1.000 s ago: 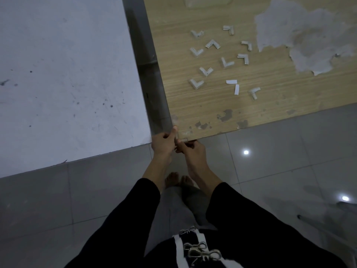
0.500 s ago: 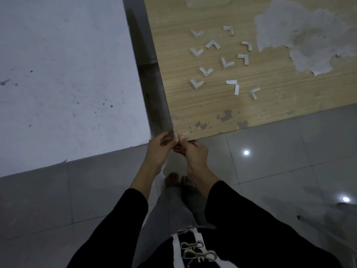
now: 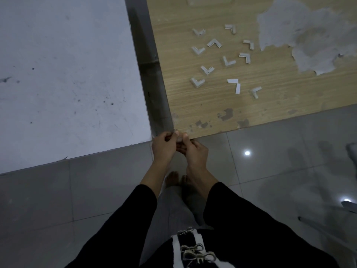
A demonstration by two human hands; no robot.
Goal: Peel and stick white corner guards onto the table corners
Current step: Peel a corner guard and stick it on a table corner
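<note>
At the lower left corner (image 3: 176, 127) of the wooden tabletop (image 3: 193, 105), near the middle of the frame, the person's two hands meet. The left hand (image 3: 164, 147) and the right hand (image 3: 194, 152) both have their fingers curled in, and the tips come together on a small pale piece (image 3: 179, 139). I take it for a corner guard, though it is too dim and too covered by fingers to be sure. It sits just off the table's corner, maybe touching the edge; I cannot tell which.

Further up the frame, roughly ten loose corner guards (image 3: 207, 69) lie scattered on the wood, none of them fitted. Two flat white backing strips (image 3: 232, 80) lie among them, so I would say one guard has had its tape bared. This looks like the early part of the job: either the peeling is being finished or the first guard is about to be pressed onto this corner. Whether any guard is already stuck there is hidden behind the hands. No other corner of this tabletop shows in frame.

A white surface (image 3: 67, 74) fills the upper left, and grey tiled floor (image 3: 77, 190) lies below.
</note>
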